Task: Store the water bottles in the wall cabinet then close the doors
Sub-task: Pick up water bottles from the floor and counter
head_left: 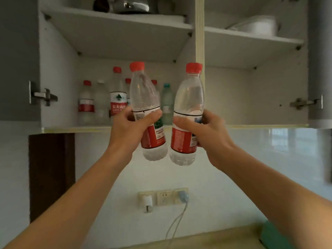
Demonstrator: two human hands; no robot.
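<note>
Left hand (133, 123): wrapped tight around a clear plastic water bottle with a red cap and red label (146, 112), grabbing it right about where the top of the label starts. Thumb sits across the front, the other fingers are tucked behind so can't really see them.

Left bottle: top leans a bit to the left, most of the clear upper half sticks out above the grip, red label and the bottom hang below it. It's in the air in front of the cabinet's left section, not on the shelf.

Right hand (201, 128): same deal, closed around a second clear red-capped bottle (187, 114), gripping from the right side at the upper edge of the label, thumb pointing left across it.

Right bottle: top leans slightly right, cap overlaps the pale centre divider (199, 33). The bottoms of the two bottles are just beside each other, can't tell if they touch.

White wall cabinet (59, 69): both doors open, metal hinges (44, 97) showing on either side.

Bottom shelf, left section: a row of stored bottles (86, 103) at the far back, mostly red caps, one with a teal cap (167, 103).

Bottom shelf, right section: nothing I can make out in it.

Below: tiled wall with a strip of wall sockets (163, 196) and a plugged-in cable.
</note>
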